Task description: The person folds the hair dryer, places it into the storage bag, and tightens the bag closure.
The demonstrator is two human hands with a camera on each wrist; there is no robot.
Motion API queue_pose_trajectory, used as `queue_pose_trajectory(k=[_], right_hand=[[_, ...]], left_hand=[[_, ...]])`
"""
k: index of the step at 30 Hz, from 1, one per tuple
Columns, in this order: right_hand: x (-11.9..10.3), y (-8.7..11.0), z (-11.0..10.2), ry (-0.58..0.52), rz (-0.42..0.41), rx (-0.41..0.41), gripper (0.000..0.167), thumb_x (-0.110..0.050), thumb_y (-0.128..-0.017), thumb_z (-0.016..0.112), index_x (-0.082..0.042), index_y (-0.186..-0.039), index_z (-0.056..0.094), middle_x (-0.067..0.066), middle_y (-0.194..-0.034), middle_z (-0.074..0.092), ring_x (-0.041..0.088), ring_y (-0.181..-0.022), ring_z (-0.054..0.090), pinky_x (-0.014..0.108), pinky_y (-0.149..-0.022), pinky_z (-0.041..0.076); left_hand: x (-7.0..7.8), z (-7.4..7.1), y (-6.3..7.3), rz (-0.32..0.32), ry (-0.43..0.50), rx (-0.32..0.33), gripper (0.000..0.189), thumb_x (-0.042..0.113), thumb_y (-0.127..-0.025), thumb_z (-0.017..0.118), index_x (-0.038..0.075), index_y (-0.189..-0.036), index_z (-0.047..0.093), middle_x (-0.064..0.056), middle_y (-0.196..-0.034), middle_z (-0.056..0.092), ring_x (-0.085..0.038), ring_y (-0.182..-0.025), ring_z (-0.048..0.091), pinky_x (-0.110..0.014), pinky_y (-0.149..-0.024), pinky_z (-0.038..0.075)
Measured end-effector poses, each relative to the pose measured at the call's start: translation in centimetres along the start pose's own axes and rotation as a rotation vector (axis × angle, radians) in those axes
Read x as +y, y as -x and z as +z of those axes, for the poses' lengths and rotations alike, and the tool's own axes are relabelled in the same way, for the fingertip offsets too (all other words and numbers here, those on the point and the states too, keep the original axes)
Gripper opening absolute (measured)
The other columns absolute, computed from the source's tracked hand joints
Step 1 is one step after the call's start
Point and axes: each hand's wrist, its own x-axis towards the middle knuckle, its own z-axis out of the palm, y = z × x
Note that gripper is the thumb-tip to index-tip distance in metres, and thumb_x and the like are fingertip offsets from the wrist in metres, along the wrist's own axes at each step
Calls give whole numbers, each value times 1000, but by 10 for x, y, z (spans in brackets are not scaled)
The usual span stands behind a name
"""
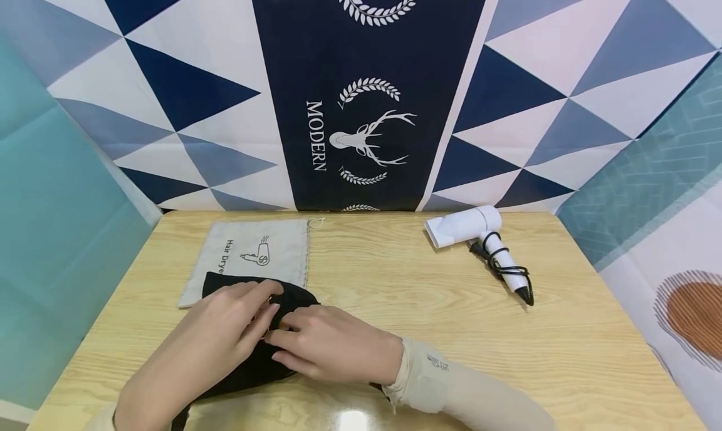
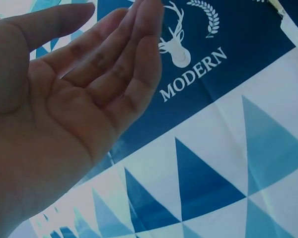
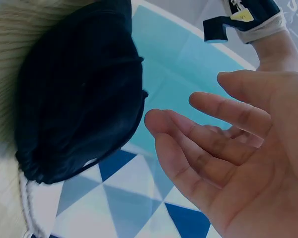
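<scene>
A black cloth bag (image 1: 256,371) with a gathered edge lies on the table below both hands; the right wrist view shows its bulging, creased side. My left hand (image 1: 225,318) is over its upper part, fingers bent softly and, in the left wrist view, nothing in the palm. Close beside it my right hand (image 1: 335,346) reaches in from the right, its relaxed fingers (image 3: 203,148) apart from the cloth in the right wrist view. In the head view, the hands hide much of the bag's middle.
Behind the black bag, partly under it, lies a pale pouch (image 1: 287,249) printed with a hair dryer. A white hair dryer (image 1: 462,226), its black cord wound round the handle, lies at the back right of the wooden table (image 1: 383,262). A patterned cloth backdrop (image 1: 225,105) stands behind.
</scene>
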Motion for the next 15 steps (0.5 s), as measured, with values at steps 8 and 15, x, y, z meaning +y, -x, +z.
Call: queue_pose_trajectory(k=[8, 15], right_hand=[[14, 37, -6, -267, 134, 10, 27, -28, -104, 52, -13, -120, 67, -4, -106, 67, 4, -94, 62, 20, -86, 50], [30, 70, -17, -469, 322, -31, 32, -30, -105, 51, -11, -128, 64, -3, -120, 68, 4, -104, 63, 23, -91, 50]], left_hand=[[5, 7, -11, 45, 30, 18, 18, 16, -96, 65, 14, -114, 66, 8, -90, 66, 1, -66, 51, -22, -61, 48], [16, 12, -24, 112, 58, 23, 17, 16, -96, 64, 14, -113, 65, 11, -86, 64, 2, -65, 52, -24, -61, 50]])
